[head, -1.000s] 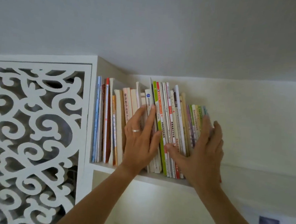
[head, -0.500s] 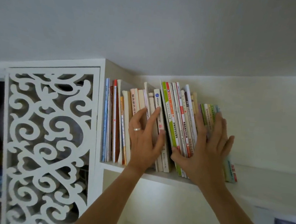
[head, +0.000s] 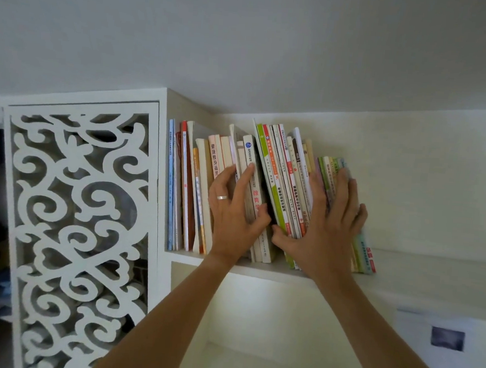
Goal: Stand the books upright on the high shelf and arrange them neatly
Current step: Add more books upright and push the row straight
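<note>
Both hands are working on the row of books (head: 267, 191) standing on the high shelf (head: 273, 272), just under the ceiling.

Left hand (head: 234, 212): fingers (head: 246, 178) straight and spread, lying flat against the pale spines left of centre; a ring (head: 221, 197) is showing. Thumb is touching the spine with red characters.

Right hand (head: 328, 227): fingers (head: 343, 185) straight, slightly spread, pressing on the green-and-red spines and the shorter pastel books at the right end of the row. Nothing is being pinched by either hand.

Row state: the left group, next to the fretwork panel (head: 74, 229), is standing near upright. The green-spined book (head: 270, 183) and its neighbours are leaning, tops to the left, feet splayed right toward the shelf's front edge.

Judgement, step in hand: squaring up the leaning group. Best done by the right hand pushing the feet leftward along the shelf while the left hand is bracing the upright block. Slim books at the right end have no support beyond the hand and look likely to slump.

Contents: the shelf is holding only books; the space below it is lit, contents not visible.
</note>
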Motion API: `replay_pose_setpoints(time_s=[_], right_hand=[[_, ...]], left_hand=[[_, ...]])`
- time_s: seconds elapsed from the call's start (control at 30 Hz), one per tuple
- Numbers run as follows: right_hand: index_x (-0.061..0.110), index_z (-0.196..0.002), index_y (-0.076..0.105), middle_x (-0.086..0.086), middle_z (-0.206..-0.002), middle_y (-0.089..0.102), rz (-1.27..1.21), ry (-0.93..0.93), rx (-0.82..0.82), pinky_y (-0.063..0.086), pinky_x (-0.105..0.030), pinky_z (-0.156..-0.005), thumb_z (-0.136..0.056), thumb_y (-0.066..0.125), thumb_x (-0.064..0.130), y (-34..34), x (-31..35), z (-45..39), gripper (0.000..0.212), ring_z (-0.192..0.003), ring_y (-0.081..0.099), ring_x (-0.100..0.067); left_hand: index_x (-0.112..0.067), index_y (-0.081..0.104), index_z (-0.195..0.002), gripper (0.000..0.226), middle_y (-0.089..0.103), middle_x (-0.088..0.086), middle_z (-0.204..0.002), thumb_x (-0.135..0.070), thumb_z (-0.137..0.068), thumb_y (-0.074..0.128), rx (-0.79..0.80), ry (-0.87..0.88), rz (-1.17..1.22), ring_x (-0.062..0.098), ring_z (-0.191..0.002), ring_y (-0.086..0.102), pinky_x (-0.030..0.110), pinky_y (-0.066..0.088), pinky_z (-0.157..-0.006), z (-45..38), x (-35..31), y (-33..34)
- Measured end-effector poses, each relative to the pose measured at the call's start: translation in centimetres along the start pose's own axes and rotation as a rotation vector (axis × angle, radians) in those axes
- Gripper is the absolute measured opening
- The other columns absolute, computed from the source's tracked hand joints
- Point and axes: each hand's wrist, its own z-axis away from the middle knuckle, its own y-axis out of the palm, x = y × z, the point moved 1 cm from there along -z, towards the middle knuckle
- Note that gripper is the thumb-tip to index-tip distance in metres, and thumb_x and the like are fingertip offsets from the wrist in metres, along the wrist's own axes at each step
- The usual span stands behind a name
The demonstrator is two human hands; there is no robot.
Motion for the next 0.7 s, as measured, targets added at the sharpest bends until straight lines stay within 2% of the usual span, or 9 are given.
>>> replay_pose_setpoints(time_s=[0.17,0.33,0.53,0.7], right_hand=[[0.019,-0.163,0.021,-0.018,-0.169,0.012,-0.055,0.039,-0.047,0.02,-0.07,-0.118,-0.066,0.064,0.077,-0.5,-0.6,-0.1,0.121,-0.156,0.012,-0.041],[0.017,-0.162,0.024,-0.018,-0.169,0.014,-0.055,0.054,-0.062,0.022,-0.069,-0.118,-0.064,0.064,0.075,-0.6,-1.1,-0.2,0.121,-0.156,0.014,-0.04],[0.016,-0.162,0.023,-0.019,-0.169,0.013,-0.016,0.056,-0.044,0.023,-0.069,-0.116,-0.065,0.061,0.077,-0.4,-1.0,-0.1,0.12,-0.155,0.014,-0.042],[0.015,-0.163,0.023,-0.021,-0.169,0.01,0.024,0.051,-0.015,0.022,-0.072,-0.115,-0.065,0.057,0.079,-0.3,-1.0,-0.2,0.122,-0.155,0.012,-0.044]], left_hand=[[-0.018,0.04,-0.153,0.074,0.03,0.008,-0.158,-0.034,-0.086,0.068,-0.033,0.016,-0.008,0.024,-0.151,0.027,0.056,0.032,-0.12,0.2,-0.2,-0.1],[-0.012,0.042,-0.153,0.068,0.031,0.006,-0.158,-0.035,-0.093,0.065,-0.025,0.037,-0.032,0.022,-0.15,0.029,0.052,0.032,-0.121,0.1,0.2,-0.3],[-0.024,0.037,-0.157,0.061,0.029,0.0,-0.159,-0.037,-0.1,0.056,0.014,0.008,-0.053,0.019,-0.149,0.028,0.055,0.036,-0.116,0.2,-0.4,-0.7],[-0.027,0.031,-0.159,0.065,0.035,0.001,-0.145,-0.046,-0.099,0.051,0.033,0.006,-0.268,0.02,-0.131,0.041,0.046,0.04,-0.106,-2.8,-1.9,-2.2]])
